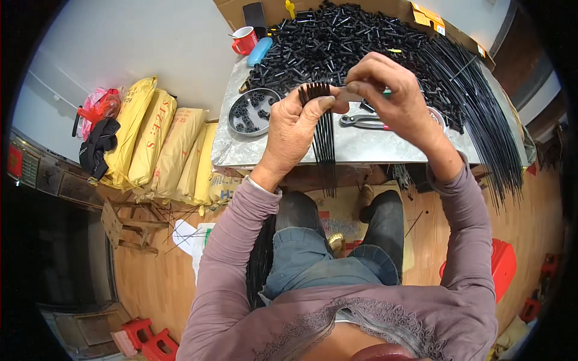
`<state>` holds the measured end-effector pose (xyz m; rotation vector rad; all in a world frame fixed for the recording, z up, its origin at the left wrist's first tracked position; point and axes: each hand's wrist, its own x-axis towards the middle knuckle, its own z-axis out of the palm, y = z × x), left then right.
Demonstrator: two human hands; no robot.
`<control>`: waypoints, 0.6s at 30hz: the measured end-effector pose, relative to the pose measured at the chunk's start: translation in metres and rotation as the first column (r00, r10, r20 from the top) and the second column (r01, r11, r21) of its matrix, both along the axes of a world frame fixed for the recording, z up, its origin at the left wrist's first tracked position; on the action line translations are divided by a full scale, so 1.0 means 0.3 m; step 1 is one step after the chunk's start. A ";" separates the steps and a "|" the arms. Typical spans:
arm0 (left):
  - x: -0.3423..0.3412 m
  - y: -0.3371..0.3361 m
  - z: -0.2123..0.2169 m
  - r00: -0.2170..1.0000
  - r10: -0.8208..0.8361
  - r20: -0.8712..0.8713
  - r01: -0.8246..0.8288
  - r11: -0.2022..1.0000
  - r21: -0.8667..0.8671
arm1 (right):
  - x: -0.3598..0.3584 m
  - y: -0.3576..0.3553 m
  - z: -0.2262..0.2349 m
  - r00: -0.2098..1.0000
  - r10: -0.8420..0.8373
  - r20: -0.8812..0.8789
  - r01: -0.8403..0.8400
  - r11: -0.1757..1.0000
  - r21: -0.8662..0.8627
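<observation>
My left hand (289, 129) is closed round a row of thin black rods (325, 144), thumb across them near their upper ends. The rods fan out side by side, and their lower ends hang past the table's front edge. Just to the right, my right hand (394, 99) pinches thumb and finger together beside the left fingertips. Between the two hands shows something small and pale; its kind is not clear. Below the right hand, dark-handled cutters (361, 121) lie on the grey table (385, 151). A round metal tray (230, 120) with small black pieces stands left of my left hand.
A large heap of short black tubular pieces (337, 42) covers the table's back. Long black rods (487, 120) overhang its right side. A red mug (245, 42) and a blue case (259, 52) stand back left. Yellow sacks (135, 138) lean at the wall; a red stool (503, 265) is right.
</observation>
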<state>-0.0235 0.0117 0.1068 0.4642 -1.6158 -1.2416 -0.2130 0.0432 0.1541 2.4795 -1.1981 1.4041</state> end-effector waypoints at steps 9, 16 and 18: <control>0.012 0.007 0.002 0.999 0.008 0.045 -0.006 0.999 -0.050 | 0.044 0.020 0.003 0.989 -0.027 0.148 0.017 0.998 0.066; 0.003 0.013 0.005 1.000 0.012 0.023 -0.011 0.998 -0.055 | 0.061 0.022 0.013 0.996 -0.003 0.094 0.001 1.000 0.027; 0.001 0.013 0.005 0.999 0.014 0.029 -0.012 0.998 -0.069 | 0.065 0.020 0.011 0.995 -0.001 0.100 0.000 1.000 0.010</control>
